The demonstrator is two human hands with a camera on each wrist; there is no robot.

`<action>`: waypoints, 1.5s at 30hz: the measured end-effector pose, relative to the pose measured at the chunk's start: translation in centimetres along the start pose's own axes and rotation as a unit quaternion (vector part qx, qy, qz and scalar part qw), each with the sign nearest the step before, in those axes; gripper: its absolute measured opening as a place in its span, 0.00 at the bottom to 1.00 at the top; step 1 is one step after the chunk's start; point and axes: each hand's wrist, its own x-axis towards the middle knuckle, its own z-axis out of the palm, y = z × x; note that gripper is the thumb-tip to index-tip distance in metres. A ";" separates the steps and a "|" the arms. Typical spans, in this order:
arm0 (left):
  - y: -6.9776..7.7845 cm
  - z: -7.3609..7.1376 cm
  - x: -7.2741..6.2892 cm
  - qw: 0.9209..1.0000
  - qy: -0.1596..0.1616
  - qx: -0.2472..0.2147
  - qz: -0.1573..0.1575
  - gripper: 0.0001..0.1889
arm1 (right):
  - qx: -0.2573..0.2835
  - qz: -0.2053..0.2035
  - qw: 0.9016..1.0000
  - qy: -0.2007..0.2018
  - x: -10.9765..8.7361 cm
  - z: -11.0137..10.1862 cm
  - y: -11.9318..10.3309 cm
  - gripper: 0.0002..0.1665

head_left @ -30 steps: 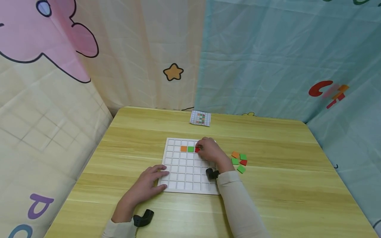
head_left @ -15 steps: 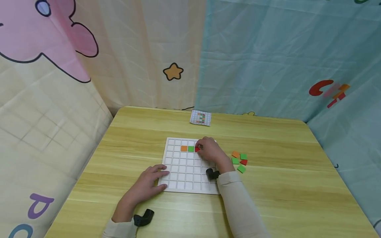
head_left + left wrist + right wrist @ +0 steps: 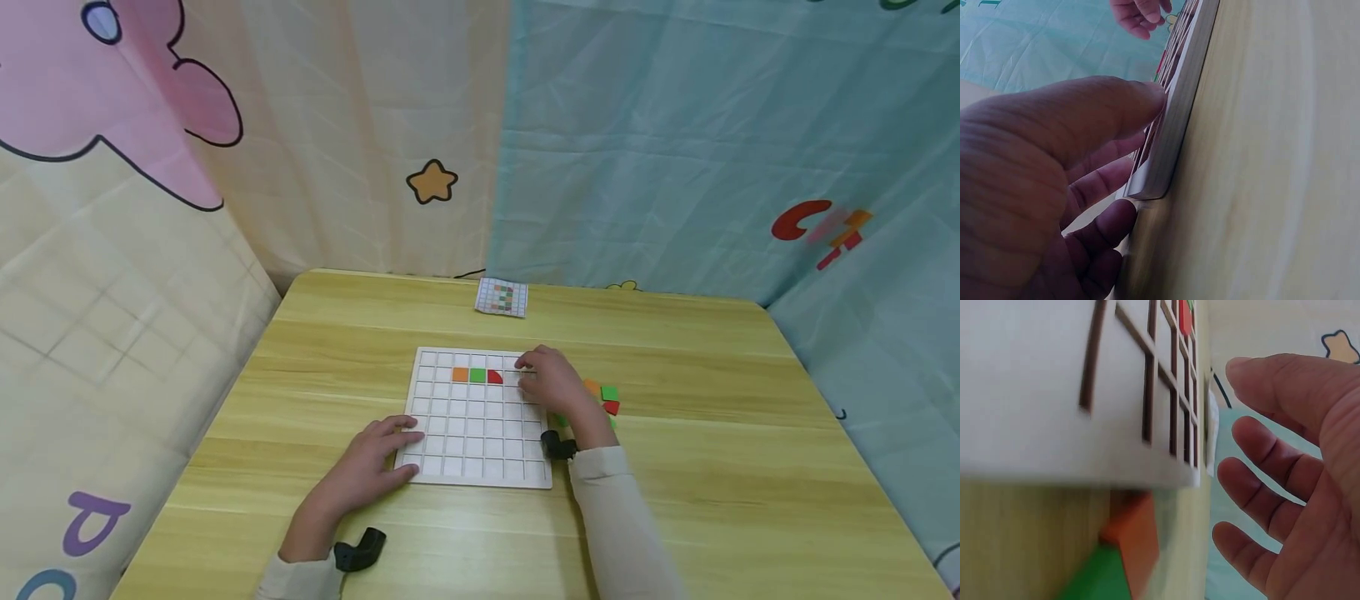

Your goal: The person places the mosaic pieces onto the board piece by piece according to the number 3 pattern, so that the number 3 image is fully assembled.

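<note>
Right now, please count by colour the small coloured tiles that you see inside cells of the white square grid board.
Orange square tile: 1
Green square tile: 1
Red round-cornered tile: 1
Total on the white grid board: 3

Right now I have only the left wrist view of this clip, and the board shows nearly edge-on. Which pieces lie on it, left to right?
Observer: In the head view, the white grid board carries an orange piece, a green piece and a red piece, side by side in one row.
Operator: Is another one being carried?
Observer: It doesn't look so. In the right wrist view, the right hand shows nothing between its thumb and fingertips.
Operator: Any spares off the board?
Observer: Yes, the head view shows loose pieces on the table, just right of the board, some partly hidden by the right wrist.
</note>
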 end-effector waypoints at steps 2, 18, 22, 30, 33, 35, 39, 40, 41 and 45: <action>0.0 0.0 0.0 1.000 -0.001 0.001 0.001 0.22 | -0.003 -0.003 1.000 0.005 -0.5 -0.4 0.6 0.12; -0.1 -0.2 -0.2 1.000 0.004 0.002 0.009 0.22 | 0.012 -0.001 1.000 0.027 -4.3 -2.9 4.4 0.14; -0.1 -0.1 -0.1 1.000 0.004 0.001 0.009 0.22 | 0.004 0.002 0.999 0.036 -5.1 -3.2 5.1 0.13; 0.0 -0.2 -0.1 1.000 0.001 0.001 0.005 0.22 | 0.010 0.012 0.999 0.044 -6.4 -3.8 6.4 0.12; 0.0 -0.3 -0.1 1.000 0.002 -0.002 0.005 0.22 | 0.009 0.009 0.999 0.045 -6.8 -3.9 6.9 0.13; 0.0 -0.2 -0.1 1.000 0.000 -0.004 0.004 0.22 | 0.010 0.008 0.999 0.048 -7.0 -3.9 7.3 0.13; 0.1 -0.2 -0.2 1.000 -0.003 -0.005 -0.003 0.22 | 0.011 0.005 0.998 0.054 -7.7 -3.9 8.0 0.13; 0.1 -0.2 -0.1 1.000 -0.003 -0.007 -0.003 0.22 | 0.013 0.005 0.998 0.057 -7.9 -3.9 8.1 0.13; 0.1 -0.1 -0.1 1.000 -0.003 -0.007 -0.004 0.22 | 0.015 0.004 0.998 0.059 -8.1 -3.9 8.2 0.12; 0.2 -0.1 -0.1 1.000 -0.002 -0.005 -0.003 0.22 | 0.024 0.010 0.997 0.071 -8.9 -4.0 8.6 0.11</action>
